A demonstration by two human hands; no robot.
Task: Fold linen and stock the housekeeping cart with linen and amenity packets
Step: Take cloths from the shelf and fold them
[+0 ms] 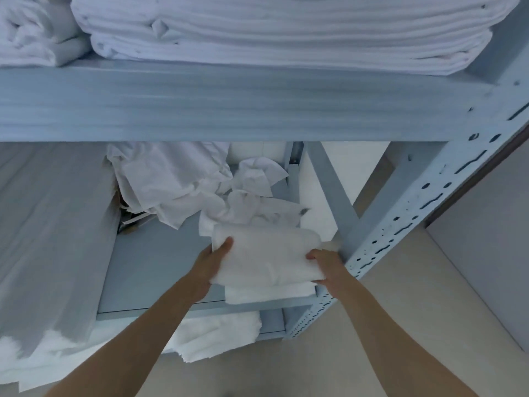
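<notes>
A folded white towel (266, 259) lies at the front right of a grey metal shelf (154, 270), on top of another folded white piece (269, 295). My left hand (213, 262) grips the towel's left edge, thumb on top. My right hand (326, 265) grips its right edge, thumb over the top, fingers hidden beneath. Both arms reach in from below.
Crumpled white linen (177, 181) is heaped at the back of the same shelf. A large stack of folded sheets (286, 35) fills the shelf above. A grey sheet pile (48, 224) sits at left. The slotted upright post (400, 233) stands right beside my right hand.
</notes>
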